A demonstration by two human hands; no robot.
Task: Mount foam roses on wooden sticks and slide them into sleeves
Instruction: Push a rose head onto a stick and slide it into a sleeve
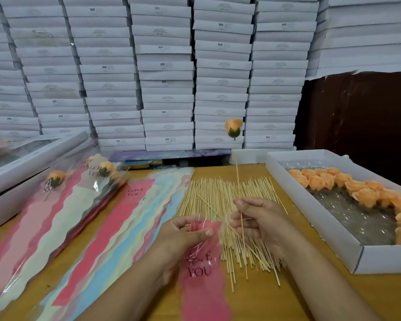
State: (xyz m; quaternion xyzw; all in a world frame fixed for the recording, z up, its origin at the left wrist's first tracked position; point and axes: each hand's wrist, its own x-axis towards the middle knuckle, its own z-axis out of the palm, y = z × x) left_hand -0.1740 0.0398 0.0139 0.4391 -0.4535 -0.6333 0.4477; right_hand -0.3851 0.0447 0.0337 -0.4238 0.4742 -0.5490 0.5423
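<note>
The right hand (257, 218) is reaching in from the lower right, forearm angled up across the bench (310, 297), and its fingers are curling round a wooden stick (239, 188), pinching it near its lower end and holding it nearly upright. One orange foam rose (233, 128) is sitting on top of that stick, green base downward, raised well above the bench in front of the stacked white boxes (167, 72). The left hand (183, 232) is coming in from the lower middle, thumb and fingertips pinching the top edge of a pink sleeve (203, 269) printed "LOVE YOU", which is hanging down toward the camera just beside the stick; the clear film at its mouth is blurring, so whether the mouth is parted is hard to tell. A loose pile of sticks (227, 205), far too many to count, is lying on the bench under and behind both hands. To the left, a fanned row of empty sleeves (116, 228) in pink, blue and cream is lying flat, and beyond it a heap of finished sleeved roses (95, 181) is showing roughly three or four orange heads. At the right, one open white tray (347, 258) is holding about fifteen loose roses (347, 184) along its far and right sides.
</note>
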